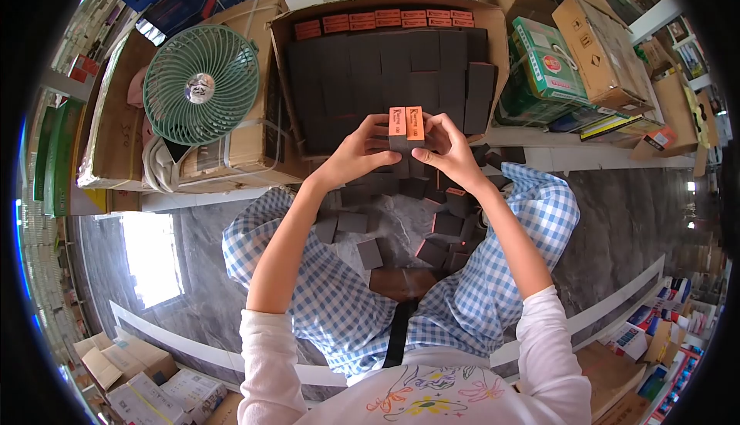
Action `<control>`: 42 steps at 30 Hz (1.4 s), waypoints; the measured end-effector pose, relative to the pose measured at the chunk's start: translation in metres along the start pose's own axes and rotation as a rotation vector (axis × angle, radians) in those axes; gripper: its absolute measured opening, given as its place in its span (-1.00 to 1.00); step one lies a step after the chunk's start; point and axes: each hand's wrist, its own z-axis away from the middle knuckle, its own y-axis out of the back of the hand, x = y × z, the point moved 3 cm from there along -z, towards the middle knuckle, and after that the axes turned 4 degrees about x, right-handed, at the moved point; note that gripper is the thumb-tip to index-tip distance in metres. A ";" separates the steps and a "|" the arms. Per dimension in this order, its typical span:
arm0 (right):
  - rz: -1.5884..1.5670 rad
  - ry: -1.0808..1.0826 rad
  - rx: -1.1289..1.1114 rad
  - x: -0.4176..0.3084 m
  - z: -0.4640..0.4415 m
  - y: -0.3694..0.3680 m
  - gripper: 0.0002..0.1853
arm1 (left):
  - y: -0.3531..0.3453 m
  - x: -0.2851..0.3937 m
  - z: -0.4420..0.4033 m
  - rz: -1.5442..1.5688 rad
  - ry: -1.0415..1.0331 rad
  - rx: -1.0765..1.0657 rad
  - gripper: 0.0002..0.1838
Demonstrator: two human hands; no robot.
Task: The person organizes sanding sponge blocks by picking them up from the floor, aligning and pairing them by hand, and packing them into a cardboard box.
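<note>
Two small black boxes with orange printed ends (pixel 406 124) are held side by side between my hands, in front of the large carton. My left hand (pixel 361 151) closes on them from the left, thumb along the near side. From the right, my right hand (pixel 449 151) grips the pair with its thumb at the near edge. Beyond them, the open cardboard carton (pixel 279 78) is packed with rows of black boxes (pixel 370 62). Along its far wall a row of boxes (pixel 385 18) shows orange ends.
Loose black boxes (pixel 370 254) lie scattered on the marbled floor between my legs. A green fan (pixel 200 86) stands on a strapped carton at the left. To the right are a green box (pixel 551 59) and a brown carton (pixel 605 59).
</note>
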 end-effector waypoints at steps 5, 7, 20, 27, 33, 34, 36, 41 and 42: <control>0.013 0.027 -0.005 0.000 0.001 0.001 -0.56 | -0.001 -0.002 0.000 0.013 -0.040 -0.008 -0.26; 0.000 0.008 0.003 -0.005 0.001 0.000 -0.56 | -0.001 -0.002 0.000 0.020 -0.043 -0.010 -0.26; 0.037 -0.015 0.005 -0.008 0.001 0.000 -0.55 | -0.003 -0.005 0.000 0.039 -0.057 -0.031 -0.26; -0.006 -0.028 0.017 -0.002 0.002 0.000 -0.54 | -0.002 -0.009 -0.001 0.028 -0.053 -0.074 -0.23; 0.012 -0.038 -0.019 -0.005 0.002 0.000 -0.57 | -0.002 -0.007 -0.001 0.038 -0.047 -0.078 -0.22; 0.021 -0.042 -0.021 -0.007 0.002 0.000 -0.57 | -0.001 -0.006 0.000 0.037 -0.046 -0.079 -0.22; 0.030 -0.046 -0.022 -0.006 0.002 0.000 -0.57 | -0.001 -0.005 0.000 0.027 -0.029 -0.081 -0.22; 0.075 -0.050 -0.012 -0.004 0.003 0.002 -0.56 | -0.003 -0.006 -0.001 0.041 -0.045 -0.051 -0.27; 0.076 -0.050 -0.013 -0.004 0.003 0.001 -0.56 | -0.003 -0.007 -0.001 0.039 -0.052 -0.053 -0.27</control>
